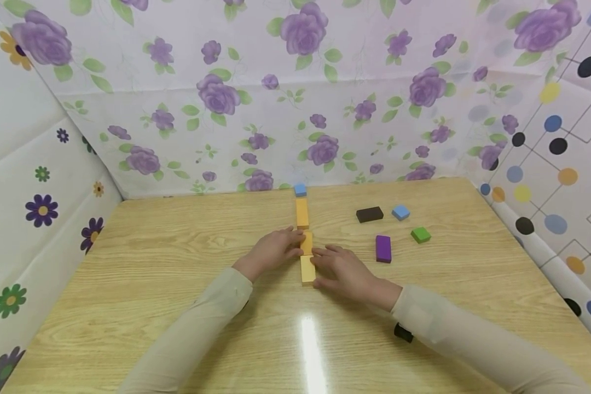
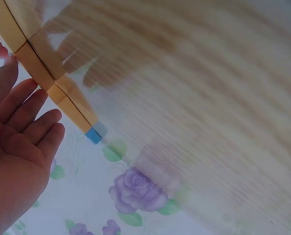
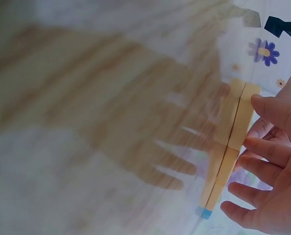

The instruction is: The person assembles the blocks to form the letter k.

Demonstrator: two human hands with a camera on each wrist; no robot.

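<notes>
One orange block (image 1: 307, 242) partly behind left fingers (image 1: 293, 235)

Counter (image 1: 152, 257): pale wood-grain, glossy; is reflecting a narrow white light streak (image 1: 312, 355). Rear covering (image 1: 177, 139): white, creased; is bearing purple roses and green leaves behind the far edge. Left covering (image 1: 15, 172): white; is showing multicoloured flowers. Right covering (image 1: 546, 169): white; is displaying coloured dots and thin lines.
</notes>
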